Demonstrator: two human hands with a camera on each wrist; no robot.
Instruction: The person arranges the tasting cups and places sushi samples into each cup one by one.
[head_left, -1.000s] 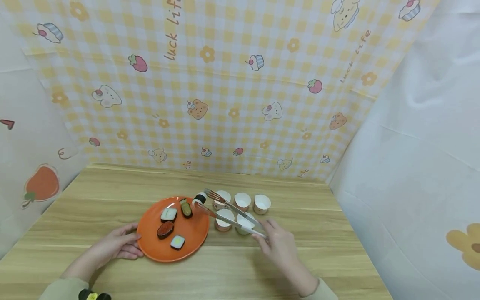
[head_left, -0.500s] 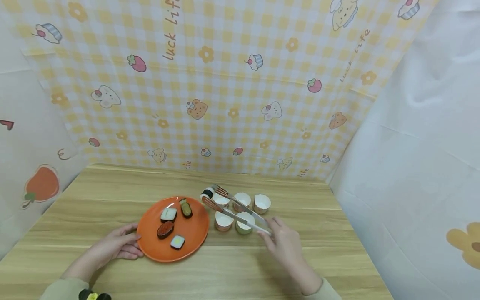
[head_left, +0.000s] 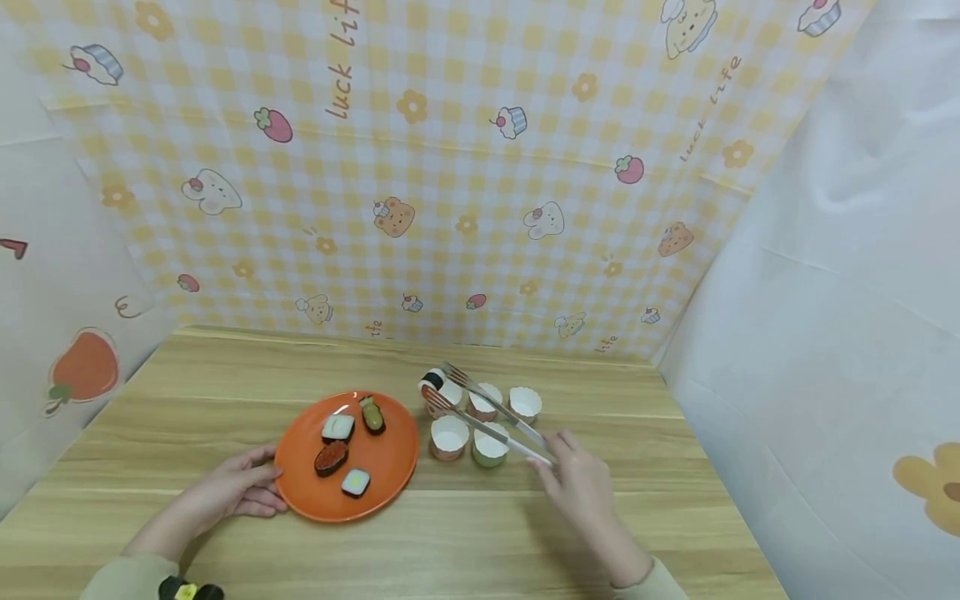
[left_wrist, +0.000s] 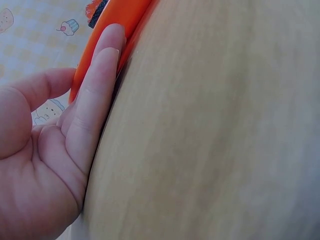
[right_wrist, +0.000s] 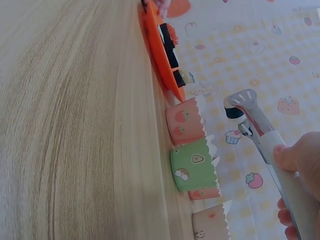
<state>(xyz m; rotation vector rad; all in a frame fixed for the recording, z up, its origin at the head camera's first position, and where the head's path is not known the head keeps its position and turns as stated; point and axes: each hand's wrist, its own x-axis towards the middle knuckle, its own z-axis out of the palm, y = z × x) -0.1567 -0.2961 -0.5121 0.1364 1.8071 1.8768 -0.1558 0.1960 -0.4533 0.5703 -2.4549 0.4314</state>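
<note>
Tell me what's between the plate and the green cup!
A pink cup! It stands between the plate and the green cup. The head view shows it, and so does the right wrist view.

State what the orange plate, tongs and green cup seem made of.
Orange plate: glossy, perhaps plastic or glazed ceramic; its surface catches a highlight. Tongs: likely smooth metal, given the silvery sheen. Green cup: probably matte printed paper, with a thin wavy rim.

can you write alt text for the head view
The right hand holds tongs gripping a sushi piece near five paper cups on a wooden table. The left hand holds the edge of an orange plate bearing four more sushi pieces.
</note>
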